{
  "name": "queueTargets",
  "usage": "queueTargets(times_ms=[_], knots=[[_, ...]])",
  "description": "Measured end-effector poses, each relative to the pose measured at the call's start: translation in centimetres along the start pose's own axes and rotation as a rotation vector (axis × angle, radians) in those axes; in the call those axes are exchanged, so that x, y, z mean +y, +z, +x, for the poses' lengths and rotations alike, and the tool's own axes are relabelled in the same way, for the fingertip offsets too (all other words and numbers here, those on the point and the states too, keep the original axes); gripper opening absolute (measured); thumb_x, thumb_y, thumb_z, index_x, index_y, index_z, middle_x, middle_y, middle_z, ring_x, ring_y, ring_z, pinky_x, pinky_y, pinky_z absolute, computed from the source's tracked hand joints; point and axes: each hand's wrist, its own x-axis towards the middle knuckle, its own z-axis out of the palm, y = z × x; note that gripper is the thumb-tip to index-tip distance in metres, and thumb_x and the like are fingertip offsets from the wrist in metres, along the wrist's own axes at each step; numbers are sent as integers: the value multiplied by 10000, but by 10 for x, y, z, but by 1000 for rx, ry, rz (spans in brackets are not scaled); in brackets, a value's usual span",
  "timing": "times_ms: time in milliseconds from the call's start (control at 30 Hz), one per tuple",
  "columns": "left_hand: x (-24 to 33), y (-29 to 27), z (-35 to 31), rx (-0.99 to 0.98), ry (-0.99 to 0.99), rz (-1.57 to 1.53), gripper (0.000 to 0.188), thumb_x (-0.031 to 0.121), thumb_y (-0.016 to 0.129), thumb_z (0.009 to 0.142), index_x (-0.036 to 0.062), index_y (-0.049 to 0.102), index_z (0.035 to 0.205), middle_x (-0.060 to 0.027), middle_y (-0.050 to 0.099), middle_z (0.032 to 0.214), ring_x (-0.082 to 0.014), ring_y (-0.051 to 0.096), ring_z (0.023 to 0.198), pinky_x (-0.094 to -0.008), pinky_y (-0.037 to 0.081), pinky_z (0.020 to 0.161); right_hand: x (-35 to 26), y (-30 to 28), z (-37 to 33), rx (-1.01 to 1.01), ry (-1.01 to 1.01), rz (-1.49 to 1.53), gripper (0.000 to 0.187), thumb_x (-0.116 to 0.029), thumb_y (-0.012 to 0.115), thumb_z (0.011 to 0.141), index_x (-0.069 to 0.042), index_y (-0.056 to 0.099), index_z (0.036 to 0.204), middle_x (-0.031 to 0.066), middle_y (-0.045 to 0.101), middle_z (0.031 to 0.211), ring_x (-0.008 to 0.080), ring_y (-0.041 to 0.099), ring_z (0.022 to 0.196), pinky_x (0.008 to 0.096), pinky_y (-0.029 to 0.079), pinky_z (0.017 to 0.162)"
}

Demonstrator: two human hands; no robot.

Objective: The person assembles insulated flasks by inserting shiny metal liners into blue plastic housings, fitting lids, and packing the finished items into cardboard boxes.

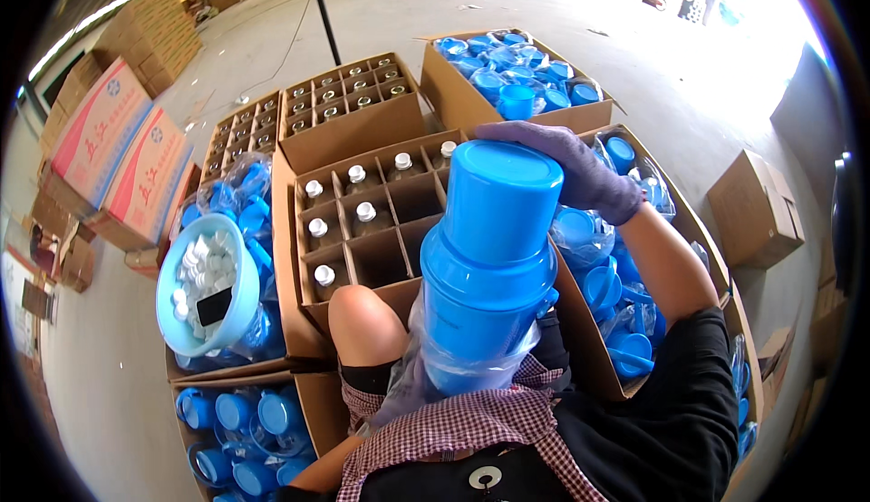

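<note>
A large blue thermos flask (485,307) with a blue cup (505,198) upside down on its top stands upright between my knees. Clear plastic wrap (480,362) hangs round its lower part. My right hand (580,162), in a purple-grey glove, is curled over the cup's top and far right side. Low on the flask's left, my gloved left hand (403,400) is against its base; the wrap and flask hide most of its fingers. Just beyond the flask, a divided carton (349,295) holds bottles with white stoppers (356,174) and several vacant cells.
A light-blue basin (168,307) of white caps, with a black phone (215,306) on it, sits at left. Cartons of blue flask parts (234,411) stand left, right and behind. Divided cartons of open-necked bottles (340,94) and a standing fan (324,22) are farther back.
</note>
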Motion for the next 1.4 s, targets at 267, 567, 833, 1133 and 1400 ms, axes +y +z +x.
queueTargets(times_ms=[267,567,833,1133,1400], knots=[[80,-195,64,286,-171,-204,991,617,784,821,17,443,1531,-183,493,1528,-278,453,1449,-456,389,1166,-18,-34,17,-449,126,70,757,-234,690,973,-156,330,1633,209,438,1590,404,485,1421,524,444,1152],[94,-122,176,-84,88,-810,1070,696,741,827,-22,398,1544,-151,531,1468,-258,512,1356,-402,402,1140,-64,-61,32,-840,81,-595,1004,-645,674,880,-65,261,1589,294,407,1535,472,474,1396,562,480,1125],[51,-73,162,257,-1,-697,796,592,567,988,-27,474,1479,-171,587,1410,-262,575,1282,-399,464,1098,-71,-50,-20,-144,364,27,856,-485,853,829,-90,464,1481,214,556,1388,358,606,1247,435,565,1014],[-3,-92,138,527,1,-546,601,488,485,1072,2,531,1423,-187,645,1336,-288,650,1196,-418,550,1031,66,-182,-450,737,998,-979,762,-455,843,839,-71,505,1405,177,619,1278,291,620,1173,412,534,967],[7,-103,139,560,-153,-627,579,488,479,1071,13,552,1394,-193,664,1301,-283,670,1157,-416,567,1001,108,-39,-613,168,2117,-988,731,-495,678,900,-191,466,1530,100,420,1617,392,456,1430,557,286,1212]])
